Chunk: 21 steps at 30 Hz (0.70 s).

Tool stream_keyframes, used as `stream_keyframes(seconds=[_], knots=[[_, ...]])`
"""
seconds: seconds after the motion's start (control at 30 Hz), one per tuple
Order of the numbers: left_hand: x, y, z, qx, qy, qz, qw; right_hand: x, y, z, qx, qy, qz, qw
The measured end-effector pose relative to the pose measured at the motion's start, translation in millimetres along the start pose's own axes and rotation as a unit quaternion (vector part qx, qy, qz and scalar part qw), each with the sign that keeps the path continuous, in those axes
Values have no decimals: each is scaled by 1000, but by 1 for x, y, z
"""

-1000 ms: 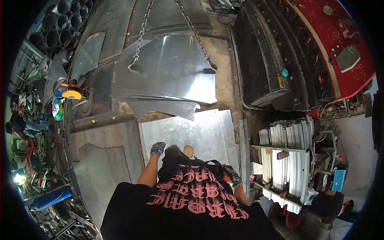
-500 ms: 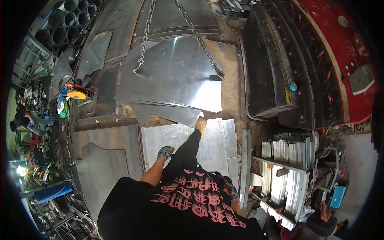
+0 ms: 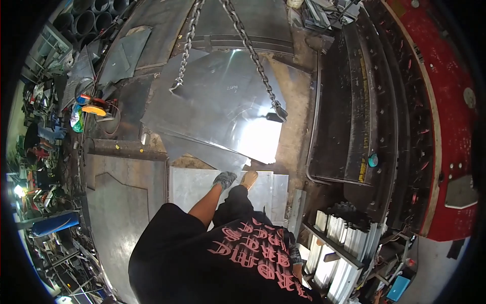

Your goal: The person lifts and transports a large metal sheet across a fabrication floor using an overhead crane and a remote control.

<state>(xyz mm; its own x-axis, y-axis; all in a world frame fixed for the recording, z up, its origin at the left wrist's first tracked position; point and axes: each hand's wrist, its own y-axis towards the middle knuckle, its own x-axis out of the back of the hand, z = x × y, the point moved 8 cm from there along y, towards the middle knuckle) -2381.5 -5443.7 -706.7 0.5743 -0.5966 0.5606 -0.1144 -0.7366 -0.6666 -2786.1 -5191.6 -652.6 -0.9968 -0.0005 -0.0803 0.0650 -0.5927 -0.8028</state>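
Note:
My left hand (image 3: pixel 224 180), in a grey patterned work glove, hangs in front of my body above a pale metal sheet (image 3: pixel 195 187). Nothing shows in it, and its fingers look loose. Just right of it is my bare foot (image 3: pixel 248 179) on the same sheet. My right hand (image 3: pixel 295 253), also gloved, is low at my right side, partly behind my black shirt; its fingers are hidden. Ahead lies a stack of large metal sheets (image 3: pixel 212 101). Two chains hang over it, the left chain (image 3: pixel 185 53) ending in a hook and the right chain (image 3: pixel 253 58) in a dark clamp (image 3: pixel 276 116).
A long dark machine bed (image 3: pixel 339 111) and a red machine panel (image 3: pixel 455 152) stand to the right. Nearer, a rack holds upright metal strips (image 3: pixel 339 253). An orange reel (image 3: pixel 94 110) sits at left. Round metal pipes (image 3: pixel 83 23) are stacked at the far left.
My view has shifted, and the rack has moved lower in it. My left hand has swung forward and right, close to my foot. The chains still hang over the sheet stack.

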Motion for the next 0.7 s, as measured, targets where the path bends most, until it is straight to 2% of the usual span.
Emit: stream_keyframes(seconds=[0.07, 0.13, 0.17, 0.3, 0.4, 0.43, 0.47, 0.5, 0.57, 0.63, 0.67, 0.7], knots=[[11, 8, -35, -5, -10, 34, 999, 15, 1, 15, -4, -6, -7, 1000], [18, 42, -43, -7, -83, -22, 996, 28, 4, 28, -4, -10, -11, 1000], [36, 34, -68, -13, -79, -22, 997, 33, 8, 35, -4, -10, -13, 1000], [38, 56, -80, -6, -111, -62, 992, 61, 25, 47, -4, -17, -10, 1000], [48, 37, -88, 21, -109, -49, 993, 74, 40, 59, -11, -27, 12, 1000], [36, 43, -72, 35, -92, -53, 994, 74, 45, 68, -33, -27, 41, 998], [30, 43, -62, 38, -91, -55, 994, 85, 48, 75, -35, -53, 23, 998], [23, 38, -51, 56, -103, -55, 992, 85, 46, 103, 32, -80, 31, 996], [11, 26, -35, 76, -115, -61, 989, 86, 46, 136, 102, -107, 44, 988], [-4, 13, -18, 118, -71, -55, 989, 107, 72, 121, -4, -68, 9, 998], [-18, 16, -4, 125, -74, -65, 987, 117, 93, 113, -1, -73, 20, 997], [-39, 25, 12, 117, -27, -61, 991, 102, 102, 131, 195, 30, 192, 961]])
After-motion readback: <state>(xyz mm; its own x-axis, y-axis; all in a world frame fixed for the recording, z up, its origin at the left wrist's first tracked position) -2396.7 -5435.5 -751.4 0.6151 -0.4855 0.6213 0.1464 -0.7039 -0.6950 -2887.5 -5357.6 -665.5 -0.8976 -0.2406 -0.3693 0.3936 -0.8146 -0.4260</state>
